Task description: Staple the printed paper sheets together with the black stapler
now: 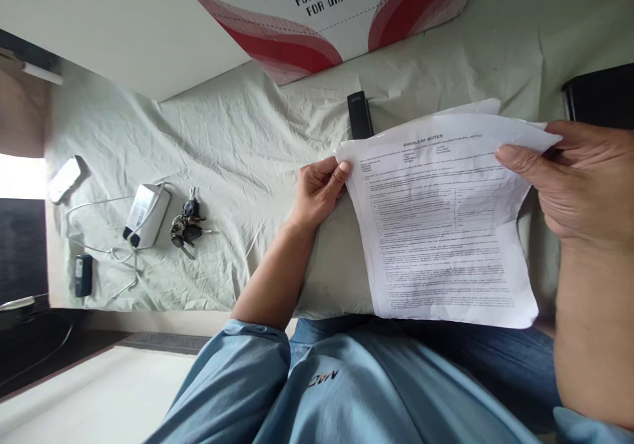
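paper sheets (440, 232), printed and headed "overleaf notes", were held up over the person's lap and the near edge of the cloth-covered surface (238, 147), top edge tilted away from the body. the left hand (319, 189) pinched the upper left corner, thumb on the printed face and fingers curled behind; the right hand (569, 180) gripped the upper right corner the same way, thumb lying flat along the top edge. a second sheet edge showed behind the front one, so more than one page seemed to be in the grip. to hold such a stack well, it looked wise to keep both pinches even and the top edge taut, since the lower half hung free and was already creased and bowed; a slack grip on one side would likely let the pages fan or slide apart. just behind the paper's top edge lay a small black device (360, 115) on the cloth, and beyond it a printed cardboard box (321, 14). well off to the left sat a white charger (146, 214) with its cable, a bunch of keys (185, 227) just beside it, and a small dark device (82, 275) nearer the edge.
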A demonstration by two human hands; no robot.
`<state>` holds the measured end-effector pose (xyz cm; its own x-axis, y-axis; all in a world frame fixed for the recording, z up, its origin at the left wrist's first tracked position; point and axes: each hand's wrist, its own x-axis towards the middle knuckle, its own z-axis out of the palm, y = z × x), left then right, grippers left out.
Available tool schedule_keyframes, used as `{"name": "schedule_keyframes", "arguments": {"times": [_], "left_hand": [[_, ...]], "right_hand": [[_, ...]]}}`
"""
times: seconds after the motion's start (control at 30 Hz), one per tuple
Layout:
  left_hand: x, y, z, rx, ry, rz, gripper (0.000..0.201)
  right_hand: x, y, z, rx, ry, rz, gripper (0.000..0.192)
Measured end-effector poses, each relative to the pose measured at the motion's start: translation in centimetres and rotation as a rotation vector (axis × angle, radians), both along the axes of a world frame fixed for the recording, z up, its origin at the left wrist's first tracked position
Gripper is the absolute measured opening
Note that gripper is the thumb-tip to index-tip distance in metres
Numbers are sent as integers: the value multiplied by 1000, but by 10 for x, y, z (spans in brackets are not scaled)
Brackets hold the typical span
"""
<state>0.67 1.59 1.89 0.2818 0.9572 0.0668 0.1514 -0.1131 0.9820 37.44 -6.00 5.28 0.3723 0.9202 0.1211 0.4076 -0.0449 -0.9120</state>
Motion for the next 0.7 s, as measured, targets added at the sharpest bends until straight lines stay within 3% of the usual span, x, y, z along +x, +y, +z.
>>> {"name": "schedule_keyframes", "arguments": {"times": [0.57, 0.7], "left_hand": [[0, -1, 4, 26, 50, -28, 89], [-2, 1, 4, 50, 38, -39, 89]], "right_hand": [[-9, -2, 13, -9, 14, 1, 39], [-7, -1, 9, -27, -58, -46, 36]]}}
